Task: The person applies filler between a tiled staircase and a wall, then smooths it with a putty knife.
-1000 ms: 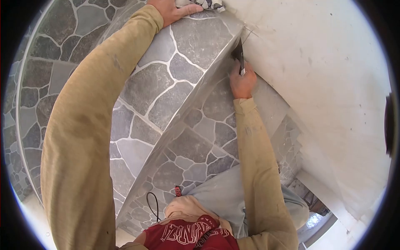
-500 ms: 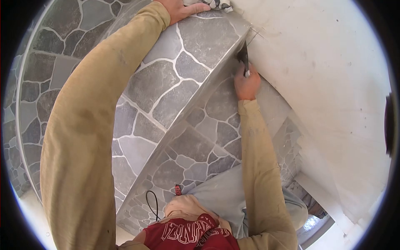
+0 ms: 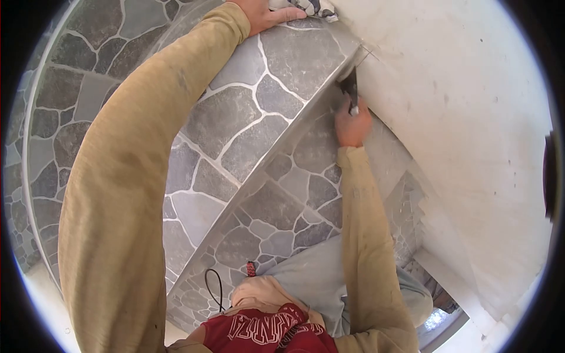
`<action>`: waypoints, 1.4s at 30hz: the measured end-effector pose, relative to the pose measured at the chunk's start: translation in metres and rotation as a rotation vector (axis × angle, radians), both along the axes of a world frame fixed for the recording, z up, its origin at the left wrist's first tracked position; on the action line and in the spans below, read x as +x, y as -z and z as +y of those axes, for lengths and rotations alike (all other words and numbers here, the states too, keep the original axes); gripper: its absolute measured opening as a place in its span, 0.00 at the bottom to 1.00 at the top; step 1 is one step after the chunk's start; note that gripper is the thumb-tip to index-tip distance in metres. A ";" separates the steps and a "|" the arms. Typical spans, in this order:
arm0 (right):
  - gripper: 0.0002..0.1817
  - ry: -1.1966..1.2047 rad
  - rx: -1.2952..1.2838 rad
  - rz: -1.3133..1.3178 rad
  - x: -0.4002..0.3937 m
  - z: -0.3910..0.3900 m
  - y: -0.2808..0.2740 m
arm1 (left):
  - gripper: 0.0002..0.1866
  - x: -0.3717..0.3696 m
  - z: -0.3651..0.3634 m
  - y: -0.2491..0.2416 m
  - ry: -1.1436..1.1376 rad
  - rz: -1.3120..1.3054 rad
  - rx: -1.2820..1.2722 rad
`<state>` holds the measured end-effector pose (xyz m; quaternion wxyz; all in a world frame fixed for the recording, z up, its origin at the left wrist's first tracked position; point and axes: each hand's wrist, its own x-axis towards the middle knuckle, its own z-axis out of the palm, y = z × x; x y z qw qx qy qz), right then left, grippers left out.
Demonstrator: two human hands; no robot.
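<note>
My right hand [image 3: 353,126] is closed around the handle of a putty knife [image 3: 351,85]. The dark blade points up into the narrow corner where the stair riser meets the white wall; its tip is against or very near that joint. Farther up, my left hand [image 3: 259,16] rests on the stone-patterned step [image 3: 303,56], thumb stretched out along a black-and-white patterned rag [image 3: 321,8]. The rag sits bunched between the thumb and the rest of the hand, whose fingers are cut off by the top edge.
The white wall [image 3: 459,117] curves along the right side. A lower stone-patterned step [image 3: 268,206] lies beneath my right forearm. Near my lap are a black cord loop [image 3: 214,288] and a small red patterned piece [image 3: 251,269]. More patterned tiles run along the left.
My right hand and the putty knife have shifted slightly down relative to the step corner, and the blade has turned to show more of its face. My left hand stays at the rag.
</note>
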<state>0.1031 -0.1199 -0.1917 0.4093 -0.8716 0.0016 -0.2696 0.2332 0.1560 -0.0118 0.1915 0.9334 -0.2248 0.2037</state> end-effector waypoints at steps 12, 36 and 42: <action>0.10 0.018 0.075 -0.014 -0.002 0.002 0.003 | 0.33 -0.002 -0.003 -0.001 0.000 -0.009 0.011; 0.13 -0.001 0.326 -0.076 0.007 0.002 -0.041 | 0.32 0.000 -0.002 -0.002 0.008 -0.042 0.011; 0.10 0.035 0.263 -0.058 0.011 0.007 -0.038 | 0.32 -0.005 -0.004 -0.006 -0.018 -0.004 0.023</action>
